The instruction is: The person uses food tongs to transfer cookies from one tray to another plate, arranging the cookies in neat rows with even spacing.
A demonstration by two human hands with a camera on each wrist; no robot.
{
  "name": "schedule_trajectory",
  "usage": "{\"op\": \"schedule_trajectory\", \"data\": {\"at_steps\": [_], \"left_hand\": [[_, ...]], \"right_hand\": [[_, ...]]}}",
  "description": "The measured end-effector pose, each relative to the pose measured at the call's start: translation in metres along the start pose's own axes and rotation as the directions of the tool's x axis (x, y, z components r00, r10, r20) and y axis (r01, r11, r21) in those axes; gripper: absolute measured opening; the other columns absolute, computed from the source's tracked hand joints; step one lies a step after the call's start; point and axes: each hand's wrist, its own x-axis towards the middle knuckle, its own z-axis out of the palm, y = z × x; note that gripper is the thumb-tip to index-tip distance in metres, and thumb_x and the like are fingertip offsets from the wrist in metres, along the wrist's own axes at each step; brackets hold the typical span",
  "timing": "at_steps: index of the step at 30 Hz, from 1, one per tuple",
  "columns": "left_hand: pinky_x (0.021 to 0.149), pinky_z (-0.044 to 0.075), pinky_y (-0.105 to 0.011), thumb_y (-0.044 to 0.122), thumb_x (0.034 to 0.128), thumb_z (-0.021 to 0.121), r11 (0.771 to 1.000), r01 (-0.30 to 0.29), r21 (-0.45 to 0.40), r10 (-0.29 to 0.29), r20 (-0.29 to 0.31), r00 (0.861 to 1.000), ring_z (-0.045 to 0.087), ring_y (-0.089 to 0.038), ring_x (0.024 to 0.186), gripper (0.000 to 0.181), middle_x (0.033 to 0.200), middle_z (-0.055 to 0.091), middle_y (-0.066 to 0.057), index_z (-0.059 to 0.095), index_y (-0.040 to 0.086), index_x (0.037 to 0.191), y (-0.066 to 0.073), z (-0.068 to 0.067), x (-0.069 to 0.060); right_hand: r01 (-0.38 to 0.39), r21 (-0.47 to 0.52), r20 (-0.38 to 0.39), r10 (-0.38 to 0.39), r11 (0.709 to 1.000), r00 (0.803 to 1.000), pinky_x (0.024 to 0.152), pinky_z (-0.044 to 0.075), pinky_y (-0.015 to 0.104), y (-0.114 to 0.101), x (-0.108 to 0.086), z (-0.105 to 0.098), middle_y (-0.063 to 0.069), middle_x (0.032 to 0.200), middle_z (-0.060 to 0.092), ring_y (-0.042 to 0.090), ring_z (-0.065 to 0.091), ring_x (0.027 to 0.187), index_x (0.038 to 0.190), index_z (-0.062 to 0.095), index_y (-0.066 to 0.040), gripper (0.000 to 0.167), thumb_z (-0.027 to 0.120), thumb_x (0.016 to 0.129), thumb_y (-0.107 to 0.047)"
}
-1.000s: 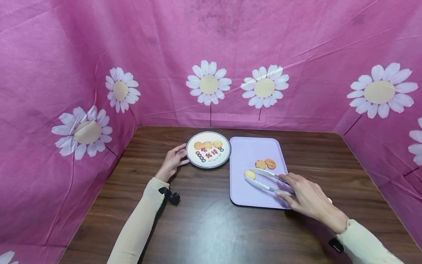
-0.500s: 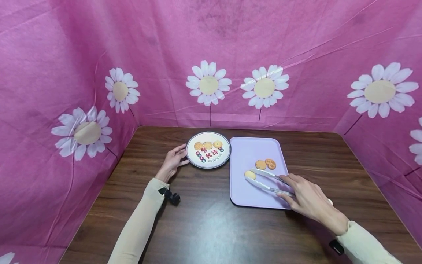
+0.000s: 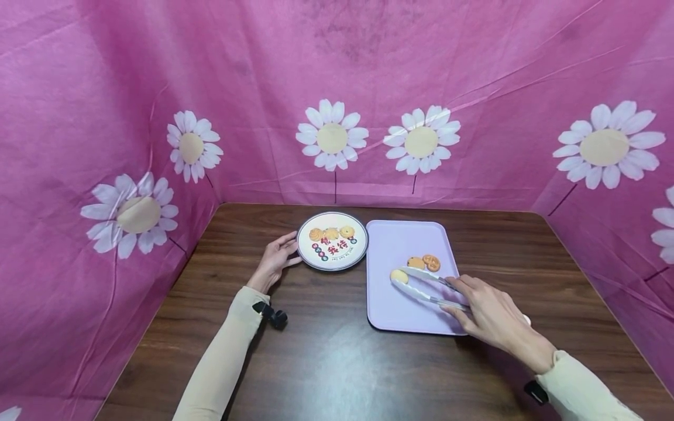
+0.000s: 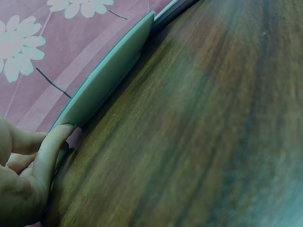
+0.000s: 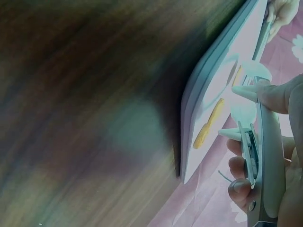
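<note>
Clamping tongs [image 3: 414, 292]: right fingers [image 5: 239, 188] | left fingers [image 3: 284, 238]: apart, touching plate [image 3: 332, 220] | pale cookie [image 3: 397, 275]: partly hidden by tongs

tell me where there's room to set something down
Free: the table nearer than the plate, between left sleeve and tray; right of the tray, beyond the right hand; the tray's far end. Crowded: mid-tray, with cookies and tongs; the plate's left rim, at the left hand.

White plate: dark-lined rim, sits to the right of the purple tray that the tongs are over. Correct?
One fix: the white plate sits to the left of the purple tray, as the head view shows. The dark-lined rim and the tongs over the tray are as you said.
</note>
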Motion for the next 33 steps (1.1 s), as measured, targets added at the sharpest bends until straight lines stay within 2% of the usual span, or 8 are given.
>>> {"op": "schedule_trajectory", "data": {"at_steps": [3, 11, 17, 27, 33], "left_hand": [[0.095, 0.065, -0.031, 0.001, 0.1079, 0.050, 1.000, -0.006, -0.001, 0.006, 0.002, 1.000, 0.048, -0.032, 0.142, 0.051, 0.159, 0.045, -0.026, 0.042, 0.004, 0.158, 0.000, -0.001, 0.000], [0.094, 0.066, -0.030, 0.001, 0.1080, 0.049, 1.000, -0.003, -0.003, 0.003, -0.003, 1.000, 0.049, -0.031, 0.142, 0.051, 0.160, 0.045, -0.026, 0.042, 0.004, 0.158, 0.000, 0.000, -0.002], [0.096, 0.065, -0.031, 0.001, 0.1083, 0.048, 1.000, 0.012, -0.002, -0.012, -0.010, 1.000, 0.047, -0.032, 0.144, 0.051, 0.161, 0.044, -0.025, 0.042, 0.005, 0.158, -0.001, -0.002, -0.004], [0.094, 0.066, -0.031, 0.001, 0.1079, 0.050, 1.000, 0.015, -0.010, -0.015, -0.007, 1.000, 0.048, -0.031, 0.143, 0.050, 0.160, 0.046, -0.023, 0.044, 0.006, 0.158, -0.003, -0.002, -0.001], [0.090, 0.067, -0.029, 0.000, 0.1074, 0.050, 1.000, 0.004, -0.012, -0.004, -0.009, 1.000, 0.049, -0.031, 0.141, 0.051, 0.159, 0.046, -0.025, 0.044, 0.005, 0.157, 0.000, 0.000, 0.000]], "right_hand": [[0.002, -0.005, -0.002, -0.002, 1.000, 1.000, 0.055, 0.060, 0.046, 0.001, 0.004, 0.000, 0.006, 0.100, 0.071, 0.023, 0.069, 0.084, 0.129, 0.069, -0.009, 0.057, 0.086, 0.083, -0.038], [0.020, 0.004, -0.010, -0.020, 1.000, 1.000, 0.057, 0.061, 0.051, -0.002, 0.017, -0.001, 0.010, 0.107, 0.073, 0.031, 0.072, 0.093, 0.133, 0.067, -0.009, 0.059, 0.084, 0.085, -0.039], [0.054, -0.001, -0.012, -0.054, 0.999, 0.998, 0.052, 0.058, 0.042, -0.006, 0.031, 0.002, 0.007, 0.100, 0.071, 0.022, 0.067, 0.082, 0.137, 0.065, -0.011, 0.061, 0.084, 0.086, -0.039], [0.093, 0.035, -0.005, -0.092, 0.995, 0.996, 0.051, 0.056, 0.037, -0.016, 0.063, 0.012, 0.004, 0.105, 0.072, 0.015, 0.061, 0.077, 0.133, 0.067, -0.011, 0.054, 0.079, 0.091, -0.042], [0.123, 0.047, -0.003, -0.124, 0.991, 0.992, 0.056, 0.059, 0.041, -0.023, 0.084, 0.017, 0.004, 0.103, 0.072, 0.017, 0.063, 0.081, 0.132, 0.067, -0.011, 0.054, 0.077, 0.092, -0.046]]}}
